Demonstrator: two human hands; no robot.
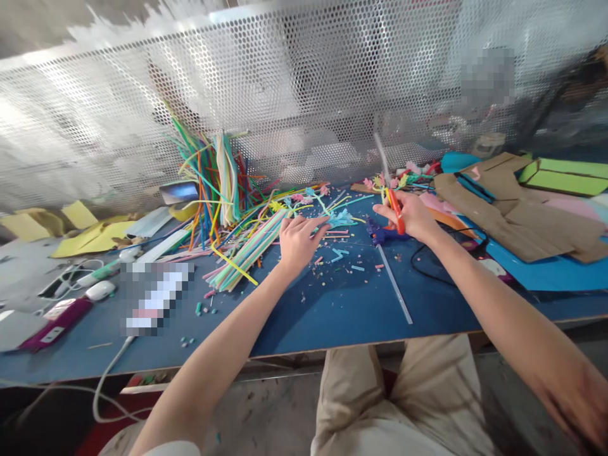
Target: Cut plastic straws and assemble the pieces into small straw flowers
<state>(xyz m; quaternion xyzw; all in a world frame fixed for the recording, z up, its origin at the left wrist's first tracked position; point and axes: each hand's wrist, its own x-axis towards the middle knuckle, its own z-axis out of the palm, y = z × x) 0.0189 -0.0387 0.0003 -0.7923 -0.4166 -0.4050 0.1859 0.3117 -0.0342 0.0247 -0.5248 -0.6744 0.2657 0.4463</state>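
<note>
My right hand (412, 215) grips orange-handled scissors (395, 210), their blade pointing up and blurred. Under that hand lies a blue-purple glue gun (379, 233), and a clear glue stick (395, 286) extends from it toward the table's front edge. My left hand (300, 240) is open, palm down, with its fingers stretched over the right end of a bundle of pastel fuzzy stems (247, 259). Its fingertips are close to a light-blue fuzzy flower (341, 219); whether they touch it I cannot tell. Short blue cut pieces (338, 254) lie scattered between the hands.
Many coloured stems (213, 177) stand upright at the back left, against a perforated metal screen (304, 82). A phone with a blurred screen (161, 297) lies on the left, with a white cable. Brown cardboard (532, 221) and blue sheets (546, 272) cover the right side.
</note>
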